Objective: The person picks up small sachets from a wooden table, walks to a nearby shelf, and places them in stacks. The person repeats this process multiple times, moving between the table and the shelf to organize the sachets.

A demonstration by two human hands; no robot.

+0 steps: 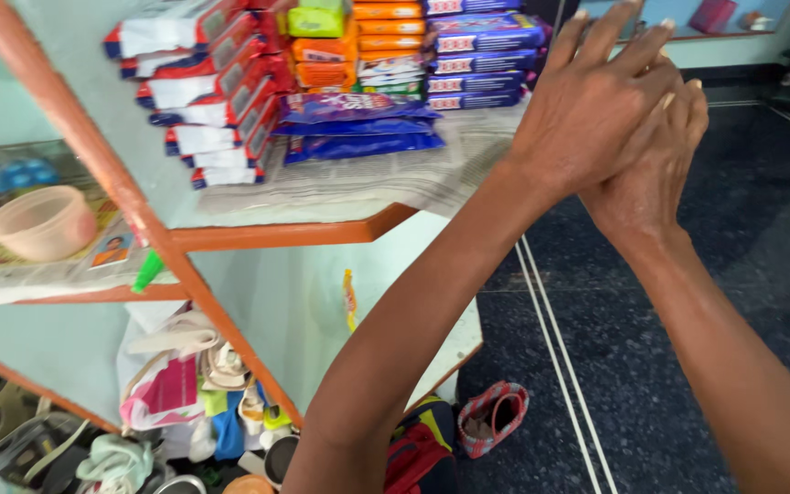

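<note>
My left hand (596, 105) lies flat over my right hand (656, 178), palms pressed together in the air just right of a shelf. The left fingers are stretched out and slightly spread, pointing up and right. Most of the right hand's fingers are hidden behind the left hand; only their tips show at its right edge. Neither hand holds anything. Nearest to them are the stacked blue packets (486, 55) at the right end of the shelf (322, 229), which is lined with newspaper.
The shelf also carries red-and-white packets (212, 91), orange packets (326, 46) and flat blue pouches (358, 123). A pink bowl (43, 222) sits on a lower shelf at left. Bags and cloth (176, 384) are piled underneath. A striped sandal (491, 416) lies on the dark floor (733, 238).
</note>
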